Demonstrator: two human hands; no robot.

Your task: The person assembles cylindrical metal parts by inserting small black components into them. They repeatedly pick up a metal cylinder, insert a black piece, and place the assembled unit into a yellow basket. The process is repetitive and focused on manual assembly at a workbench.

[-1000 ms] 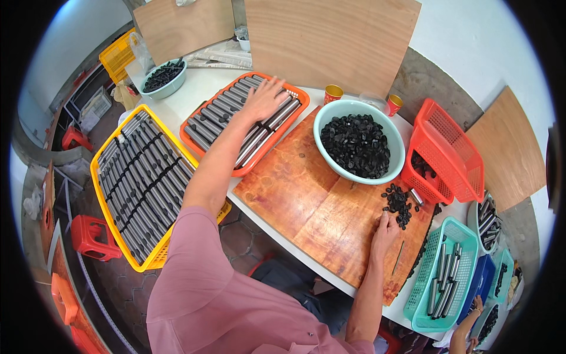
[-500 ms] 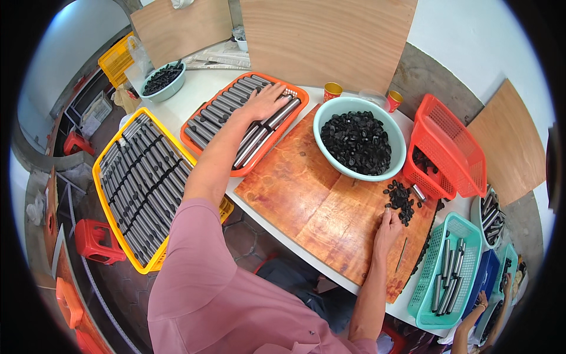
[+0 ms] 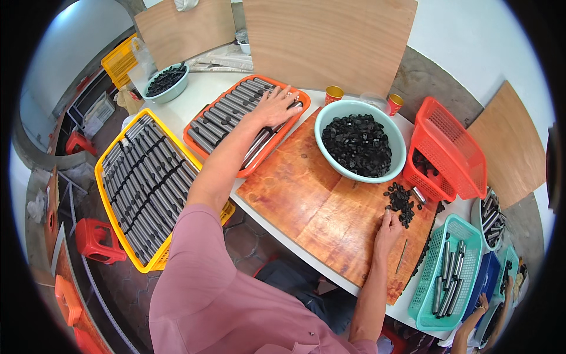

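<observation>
Sorting metal tubes and black caps at the desk point(image 3: 194, 97)

The left hand point(image 3: 276, 106) lay flat, fingers spread, on tubes point(image 3: 227, 115) in the orange tray point(image 3: 196, 144); the right hand point(image 3: 387, 231) rested loosely open beside the black caps point(image 3: 401, 200) on the wooden board point(image 3: 306, 200).

White table point(image 3: 194, 97), wooden board point(image 3: 318, 206), orange tray point(image 3: 203, 144)

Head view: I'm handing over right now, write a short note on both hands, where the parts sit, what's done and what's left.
Left hand: flat on the metal rods in the orange tray, nothing gripped as far as can be seen.
Right hand: resting on the wooden board, fingertips at the small pile of black caps.
Parts: teal bowl full of black caps; yellow tray filled with rods; teal basket holds a few rods.
Done: cannot tell how many rods are finished.
Left: bowl and orange tray both hold plenty.
</observation>
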